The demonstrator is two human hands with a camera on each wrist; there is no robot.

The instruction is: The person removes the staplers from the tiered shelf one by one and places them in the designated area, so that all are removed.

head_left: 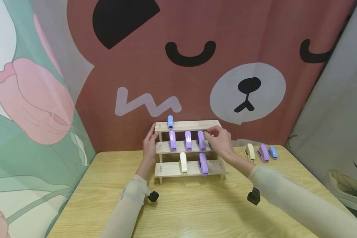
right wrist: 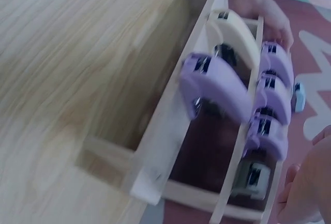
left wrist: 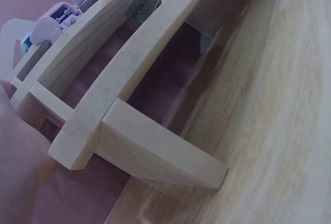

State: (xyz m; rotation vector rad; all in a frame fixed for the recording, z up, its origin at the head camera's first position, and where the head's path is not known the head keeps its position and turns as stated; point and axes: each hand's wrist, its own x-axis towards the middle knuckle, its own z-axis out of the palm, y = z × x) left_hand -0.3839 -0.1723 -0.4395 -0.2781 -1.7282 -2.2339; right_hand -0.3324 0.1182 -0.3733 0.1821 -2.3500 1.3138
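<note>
A three-tier wooden display rack (head_left: 193, 125) stands on the table. My left hand (head_left: 149, 147) holds its left end near the upper tiers, the fingers partly hidden behind the wood. By the right end of the middle tier is my right hand (head_left: 221, 142), fingers bent, beside a purple stapler (head_left: 201, 140). A pale stapler (right wrist: 253, 180) sits at that same end; in the right wrist view a small gap parts it from the fingers. Two more purple staplers (head_left: 188, 140) share the middle tier. The bottom tier bears a cream stapler (head_left: 183, 163) and a purple one.
A small blue stapler (head_left: 170, 122) is on the top tier, towards the left. Right of the rack, a cream stapler (head_left: 250, 152), a purple stapler (head_left: 263, 153) and a blue stapler (head_left: 273, 152) stand on the wooden table (head_left: 184, 211). A printed bear curtain (head_left: 190, 86) hangs behind.
</note>
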